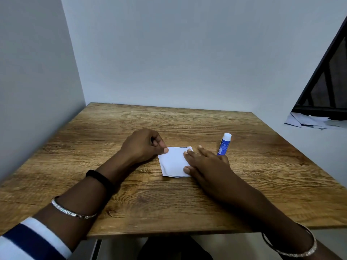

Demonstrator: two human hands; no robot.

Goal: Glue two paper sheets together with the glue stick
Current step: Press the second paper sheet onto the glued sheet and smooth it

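Observation:
Two small white paper sheets point(173, 162) lie stacked on the wooden table point(131, 128), their edges slightly offset at the far right and near corners. My left hand point(143, 145) is curled beside the stack's left corner, its thumb tip on the top sheet's edge. My right hand point(205, 162) lies flat with fingers spread, fingertips pressing the right side of the sheets. A blue glue stick point(224, 144) with a white cap stands upright just right of my right hand, untouched.
Walls close the table in at the back and left. A dark-framed window point(326, 87) with loose papers point(308, 121) on its sill sits to the right. The table's near edge is at my forearms.

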